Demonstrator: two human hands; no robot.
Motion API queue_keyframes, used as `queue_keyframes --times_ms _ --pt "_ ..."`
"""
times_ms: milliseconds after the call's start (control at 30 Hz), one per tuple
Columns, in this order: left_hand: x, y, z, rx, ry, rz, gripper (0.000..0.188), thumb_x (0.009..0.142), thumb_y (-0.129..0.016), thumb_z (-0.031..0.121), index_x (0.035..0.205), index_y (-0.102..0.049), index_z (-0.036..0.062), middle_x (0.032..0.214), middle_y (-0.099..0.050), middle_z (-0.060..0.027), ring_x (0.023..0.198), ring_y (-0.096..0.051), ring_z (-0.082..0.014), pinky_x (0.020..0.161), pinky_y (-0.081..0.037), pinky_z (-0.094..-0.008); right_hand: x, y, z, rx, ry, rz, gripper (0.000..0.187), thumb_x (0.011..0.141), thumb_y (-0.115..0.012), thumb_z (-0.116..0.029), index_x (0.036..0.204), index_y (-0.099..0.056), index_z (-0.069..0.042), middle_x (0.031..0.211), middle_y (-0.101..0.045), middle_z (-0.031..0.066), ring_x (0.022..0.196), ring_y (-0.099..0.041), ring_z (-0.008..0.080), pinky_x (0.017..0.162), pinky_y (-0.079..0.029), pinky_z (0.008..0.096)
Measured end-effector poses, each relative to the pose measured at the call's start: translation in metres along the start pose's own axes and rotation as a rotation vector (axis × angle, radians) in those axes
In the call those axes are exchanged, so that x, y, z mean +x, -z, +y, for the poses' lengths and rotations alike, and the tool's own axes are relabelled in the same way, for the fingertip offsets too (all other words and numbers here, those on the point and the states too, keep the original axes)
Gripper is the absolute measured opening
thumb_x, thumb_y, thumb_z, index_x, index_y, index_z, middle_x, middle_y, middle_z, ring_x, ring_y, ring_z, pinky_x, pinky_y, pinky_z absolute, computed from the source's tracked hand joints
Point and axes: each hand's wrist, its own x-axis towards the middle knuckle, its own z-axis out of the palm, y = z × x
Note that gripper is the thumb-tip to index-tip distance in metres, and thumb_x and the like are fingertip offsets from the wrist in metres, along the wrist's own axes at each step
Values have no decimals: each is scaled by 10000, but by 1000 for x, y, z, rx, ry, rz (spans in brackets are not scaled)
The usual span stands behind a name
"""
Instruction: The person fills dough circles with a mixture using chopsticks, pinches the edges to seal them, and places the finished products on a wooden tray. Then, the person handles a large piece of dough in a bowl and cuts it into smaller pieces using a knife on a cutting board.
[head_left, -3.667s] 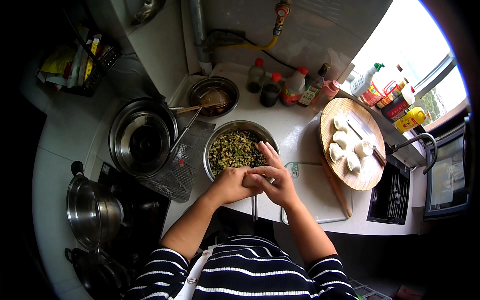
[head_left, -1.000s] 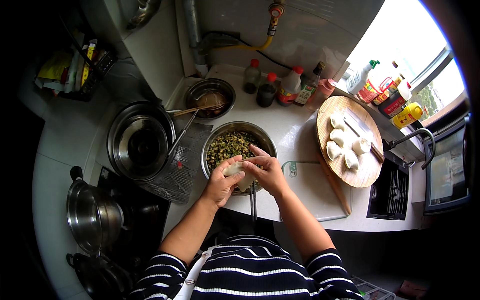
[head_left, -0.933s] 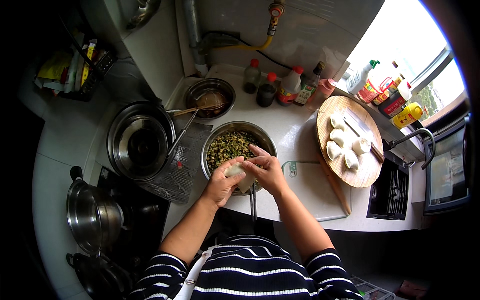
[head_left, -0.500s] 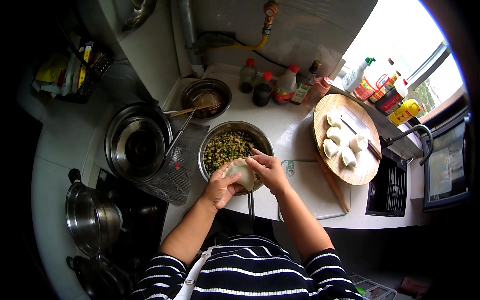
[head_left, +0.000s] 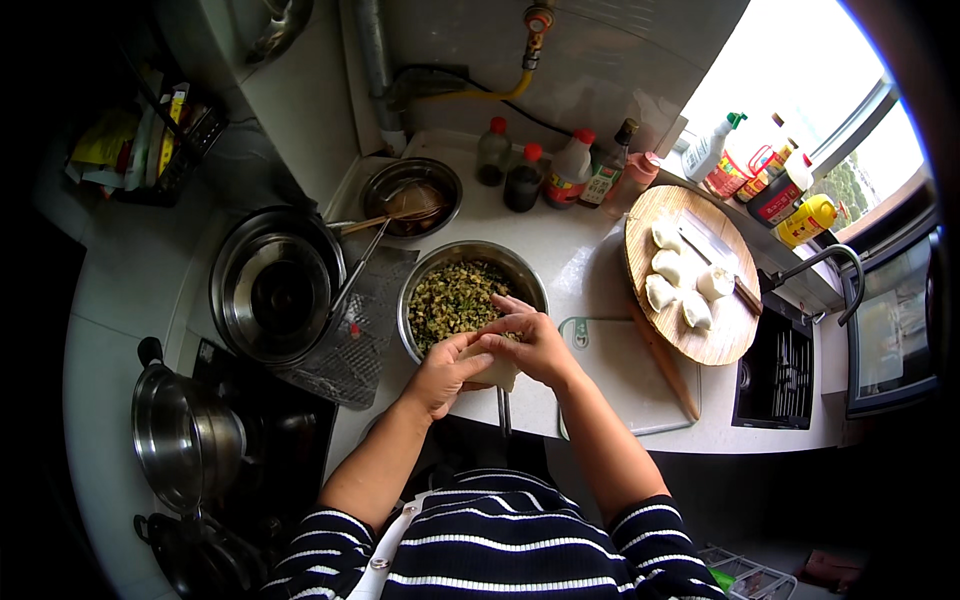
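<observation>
Both my hands meet over the near rim of a steel pan point(head_left: 541, 292) filled with chopped green and yellow filling point(head_left: 455, 292). Between them is a pale dumpling wrapper point(head_left: 498, 374), mostly covered by fingers, so whether filling lies inside cannot be seen. My left hand point(head_left: 437, 380) cups it from the left with the thumb on top. My right hand point(head_left: 538, 347) pinches its upper edge, other fingers stretched over the filling. To the right, several folded dumplings point(head_left: 670, 267), a thick white dough piece point(head_left: 715, 282) and a knife point(head_left: 747, 296) rest on a round wooden board point(head_left: 728, 340).
A rolling pin point(head_left: 672, 372) lies partly under the round board, across a pale cutting board point(head_left: 622, 385). Behind the pan stand sauce bottles point(head_left: 523, 182) and a bowl point(head_left: 446, 208) with chopsticks. Nested steel bowls point(head_left: 235, 320) sit at left; a sink point(head_left: 775, 375) is at right.
My right hand has shifted slightly left over the wrapper, closing toward my left hand. Less of the wrapper's face shows now.
</observation>
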Motion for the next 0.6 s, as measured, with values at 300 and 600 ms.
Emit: queue_keyframes --times_ms 300,600 --pt "-1 6 -5 -22 -140 51 381 893 -619 77 1245 -510 -17 1125 -606 -90 1002 -604 -158 888 -505 -294 -1 -8 -5 219 -53 26 274 879 -669 -204 1066 -695 -5 1296 -552 219 1361 -346 325 1053 -338 400" --pt "-3 -5 1 -51 -182 83 367 872 -651 74 1216 -547 1 1110 -612 -89 1002 -601 -155 888 -498 -292 -6 -21 -5 60 81 227 198 812 -711 -122 974 -723 -10 1261 -565 255 1295 -447 312 1035 -368 377"
